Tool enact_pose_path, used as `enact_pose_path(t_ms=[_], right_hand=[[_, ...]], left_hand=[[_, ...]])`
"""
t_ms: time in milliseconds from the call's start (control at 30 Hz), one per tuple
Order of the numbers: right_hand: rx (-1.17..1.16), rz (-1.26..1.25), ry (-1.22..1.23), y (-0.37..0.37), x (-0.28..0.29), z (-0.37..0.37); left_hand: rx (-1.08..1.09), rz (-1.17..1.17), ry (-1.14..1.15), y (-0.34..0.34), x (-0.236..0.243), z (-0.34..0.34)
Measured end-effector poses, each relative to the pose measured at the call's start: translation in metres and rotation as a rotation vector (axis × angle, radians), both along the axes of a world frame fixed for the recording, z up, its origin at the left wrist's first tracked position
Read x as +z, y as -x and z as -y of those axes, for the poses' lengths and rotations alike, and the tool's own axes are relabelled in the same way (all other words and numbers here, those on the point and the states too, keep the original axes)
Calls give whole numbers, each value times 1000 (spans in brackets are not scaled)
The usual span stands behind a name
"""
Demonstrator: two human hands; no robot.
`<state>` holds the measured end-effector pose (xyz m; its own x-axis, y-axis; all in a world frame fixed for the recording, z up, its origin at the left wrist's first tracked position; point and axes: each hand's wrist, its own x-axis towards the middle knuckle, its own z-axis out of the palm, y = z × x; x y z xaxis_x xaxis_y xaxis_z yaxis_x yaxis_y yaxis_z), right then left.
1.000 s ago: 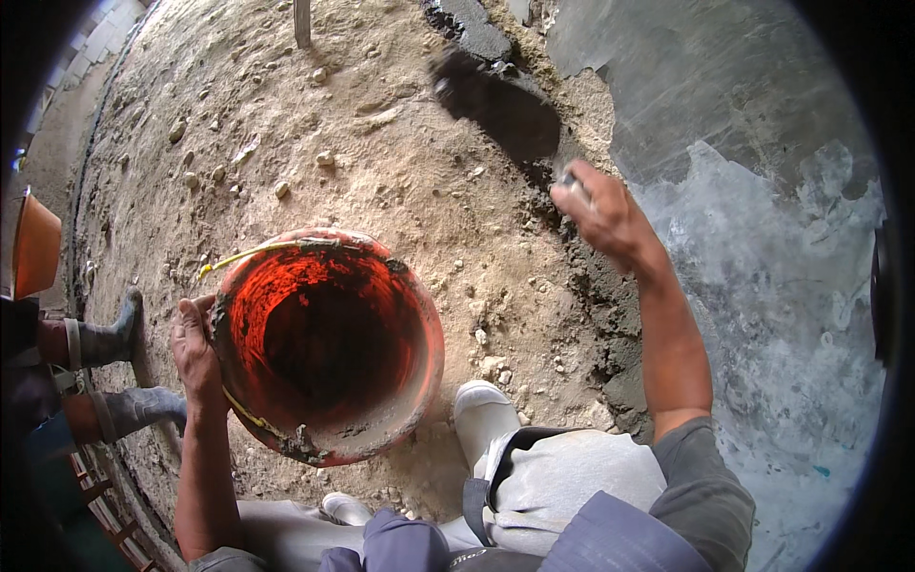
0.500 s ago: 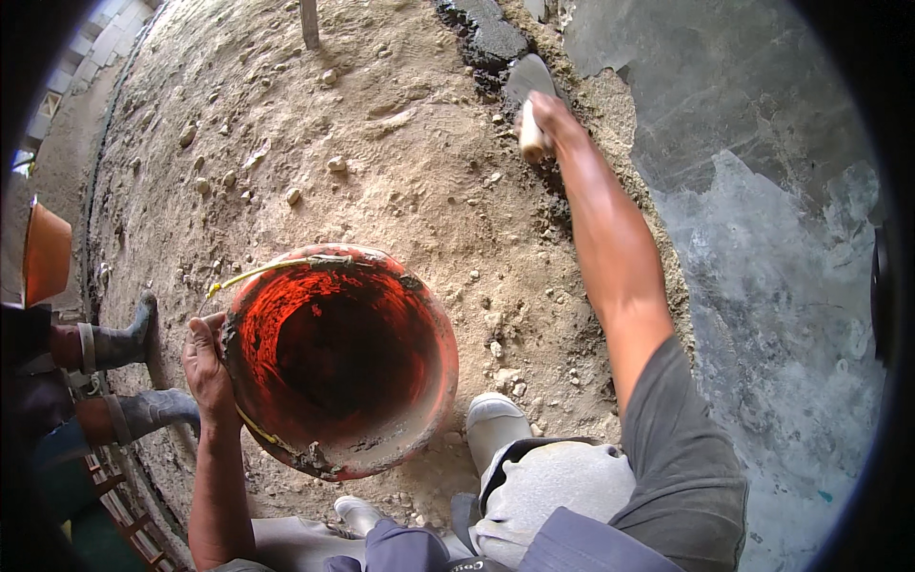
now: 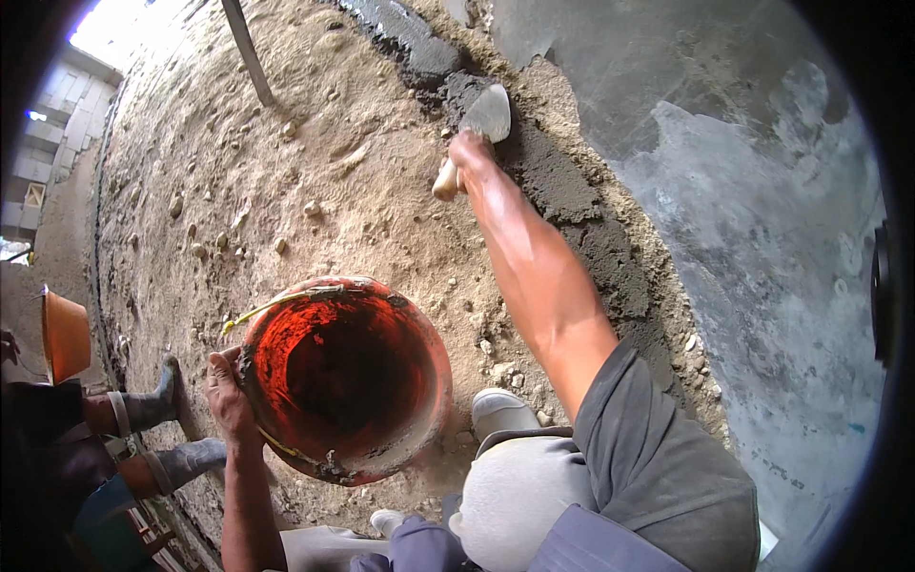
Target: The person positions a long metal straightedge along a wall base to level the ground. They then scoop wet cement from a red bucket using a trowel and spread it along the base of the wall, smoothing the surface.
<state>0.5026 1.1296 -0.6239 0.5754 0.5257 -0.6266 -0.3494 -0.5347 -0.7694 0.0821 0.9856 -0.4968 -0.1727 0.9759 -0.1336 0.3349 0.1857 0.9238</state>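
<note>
My right hand [image 3: 467, 162] is wrapped round the pale handle of a pointed trowel [image 3: 488, 114]. The trowel's metal blade lies over a strip of dark wet mortar [image 3: 560, 181] on the ground; whether it touches is hard to tell. My left hand [image 3: 229, 396] grips the left rim of an orange-red bucket [image 3: 434, 410], thumb uppermost. The bucket's mouth faces me, with mortar smeared on its rim and a yellowish handle [image 3: 276, 307] lying along it. Its deep inside is too dark to make out.
Rough sandy ground [image 3: 381, 219] with stones spreads around the bucket. A smooth grey concrete slab [image 3: 743, 238] borders the mortar on the right. A wooden stake [image 3: 250, 57] stands at the far left. Another person in boots [image 3: 191, 462] is at the left, near an orange bucket [image 3: 65, 336].
My right hand and the trowel have shifted left and slightly nearer; the blade is turned. A broad mortar band now shows right of my forearm. My left hand keeps its grip on the bucket.
</note>
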Motion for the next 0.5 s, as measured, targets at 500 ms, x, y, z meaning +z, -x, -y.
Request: enact_pose_path(t_ms=[500], right_hand=[[-93, 193, 71, 8, 12, 286]], left_hand=[[-314, 102, 11, -50, 5, 28]])
